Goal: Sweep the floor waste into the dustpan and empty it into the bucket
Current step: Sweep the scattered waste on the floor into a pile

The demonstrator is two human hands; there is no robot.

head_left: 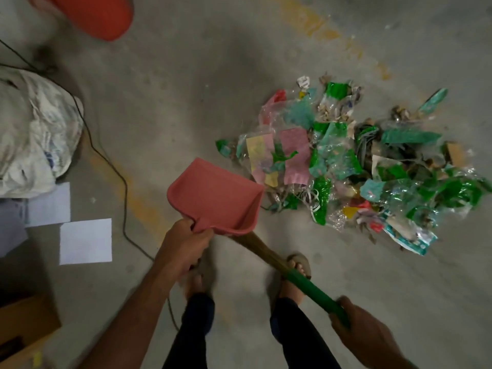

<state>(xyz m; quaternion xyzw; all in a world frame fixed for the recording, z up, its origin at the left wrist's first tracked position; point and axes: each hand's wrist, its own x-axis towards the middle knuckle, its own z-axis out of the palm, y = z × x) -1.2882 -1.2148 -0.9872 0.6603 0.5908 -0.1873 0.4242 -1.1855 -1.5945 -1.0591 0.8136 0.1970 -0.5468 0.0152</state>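
Observation:
A pink dustpan (213, 195) hangs above the concrete floor, empty, its open mouth turned toward the waste. My left hand (183, 246) grips its rear edge and handle. My right hand (359, 331) grips the green handle of a broom (311, 288); the broom's straw neck runs up under the dustpan and its bristles are hidden. A pile of waste (346, 161), mostly green and clear plastic wrappers with pink and yellow paper, lies on the floor to the right of the dustpan. A red bucket (98, 14) stands at the top left, partly out of frame.
A white sack (34, 129) lies at the left with a black cable (111, 166) trailing past it. White paper sheets (85, 241) lie on the floor at left. A cardboard box (24, 326) sits at the bottom left. My sandalled feet (295, 272) stand below the dustpan.

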